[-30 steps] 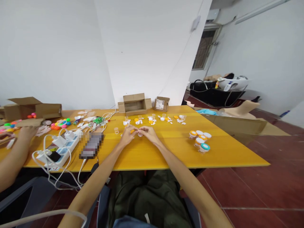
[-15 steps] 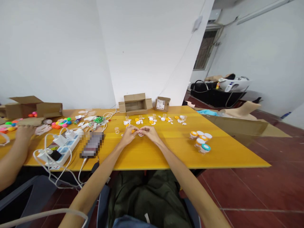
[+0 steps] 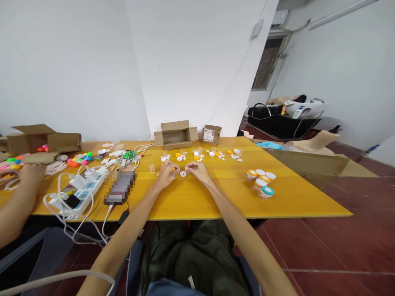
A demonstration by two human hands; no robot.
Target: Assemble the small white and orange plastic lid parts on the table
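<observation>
My left hand [image 3: 168, 172] is closed around an orange part, a bit of which shows at its fingertips. To its right, my right hand [image 3: 196, 169] is pinched, and whatever is between its fingertips is too small to make out. Between the two hands a white disc [image 3: 183, 174] with a centre hole lies on the yellow table [image 3: 191, 201]. Beyond my hands are small white parts, orange rings [image 3: 196, 158] and clear cups [image 3: 214, 150]. A small clear cup [image 3: 152, 168] stands left of my left hand.
Lidded jars [image 3: 266, 192] stand at the right. Open cardboard boxes [image 3: 175, 138] sit at the back. Left are a phone [image 3: 120, 188], a power strip [image 3: 84, 191] with loose cables, and colourful balls [image 3: 80, 159]. Another person's hands [image 3: 31, 174] are at the far left.
My hands, together before, have moved apart, uncovering the white disc between them. At the far left, another hand of the other person has come into view.
</observation>
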